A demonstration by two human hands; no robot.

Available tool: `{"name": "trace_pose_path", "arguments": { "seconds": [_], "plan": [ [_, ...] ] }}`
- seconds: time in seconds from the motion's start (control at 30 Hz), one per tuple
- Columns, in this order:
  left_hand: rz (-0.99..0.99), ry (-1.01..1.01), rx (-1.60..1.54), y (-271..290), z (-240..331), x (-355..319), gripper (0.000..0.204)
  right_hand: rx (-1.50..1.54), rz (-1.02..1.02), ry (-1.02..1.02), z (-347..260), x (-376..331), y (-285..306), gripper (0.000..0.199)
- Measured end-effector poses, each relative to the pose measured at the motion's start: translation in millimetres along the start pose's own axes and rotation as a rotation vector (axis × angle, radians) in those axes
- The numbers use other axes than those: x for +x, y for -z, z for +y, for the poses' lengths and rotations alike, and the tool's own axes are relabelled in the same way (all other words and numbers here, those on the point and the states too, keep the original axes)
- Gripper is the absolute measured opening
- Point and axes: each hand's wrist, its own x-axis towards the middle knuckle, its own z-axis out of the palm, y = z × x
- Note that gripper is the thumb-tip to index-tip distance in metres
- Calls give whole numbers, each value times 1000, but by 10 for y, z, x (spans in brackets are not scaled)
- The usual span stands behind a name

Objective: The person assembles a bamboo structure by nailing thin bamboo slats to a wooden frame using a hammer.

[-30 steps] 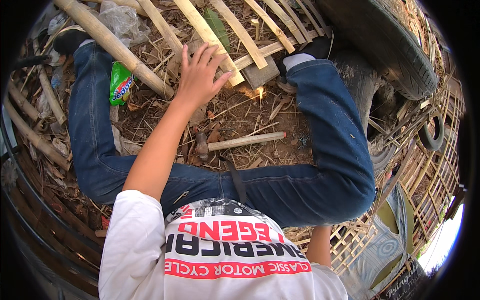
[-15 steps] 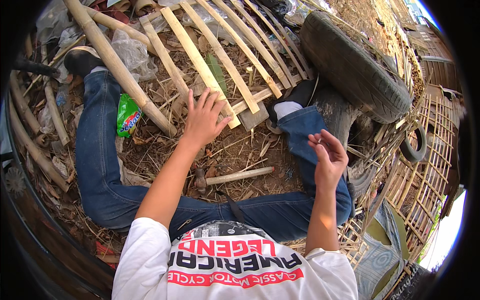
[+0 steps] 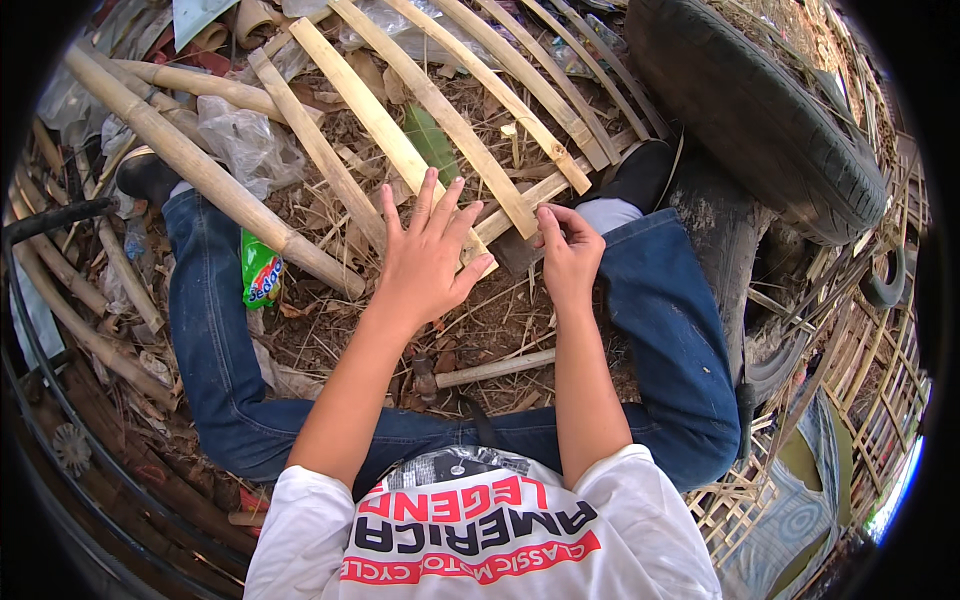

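Note:
My left hand (image 3: 425, 255) lies with fingers spread on the near end of a pale bamboo slat (image 3: 370, 110). That slat is one of several laid side by side over a bamboo crosspiece (image 3: 545, 190). Just right of it, my right hand (image 3: 572, 255) is closed in a pinch close to the end of the neighbouring slat (image 3: 470, 145); whatever sits between thumb and fingertips is too small to make out. A hammer (image 3: 495, 369) with a wooden handle lies on the ground between my legs, below both hands.
A thick bamboo pole (image 3: 215, 175) slants across the left side, beside a green packet (image 3: 261, 272) and a clear plastic bag (image 3: 245, 145). A large tyre (image 3: 765, 125) stands at the far right, near a weathered log (image 3: 705, 255). Bamboo lattice (image 3: 850, 370) lies along the right.
My right hand has moved left and forward, from above my right knee to the slat ends, still pinched. My left hand stays on its slat. The whole view has shifted slightly.

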Motion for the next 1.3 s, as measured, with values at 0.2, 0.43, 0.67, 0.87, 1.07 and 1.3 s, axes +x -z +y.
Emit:
{"name": "trace_pose_path", "arguments": {
  "seconds": [0.2, 0.43, 0.67, 0.87, 1.07, 1.3],
  "plan": [
    [-80, -130, 73, -253, 33, 326, 55, -99, -17, 131, 127, 113, -90, 15],
    [-107, -101, 96, -255, 39, 377, 52, -234, -37, 244, 124, 174, -89, 13],
    [41, 31, -90, -321, 174, 482, 41, -303, -118, 379, 147, 220, -60, 10],
    [124, 37, -186, -375, 169, 510, 44, -300, -168, 288, 65, 210, -67, 8],
    [127, 75, -227, -386, 175, 558, 35, 8, -128, 202, 243, 206, -35, 8],
    [92, 89, -19, -341, 299, 552, 31, -1, -85, 156, 212, 219, 1, 15]
  ]
}}
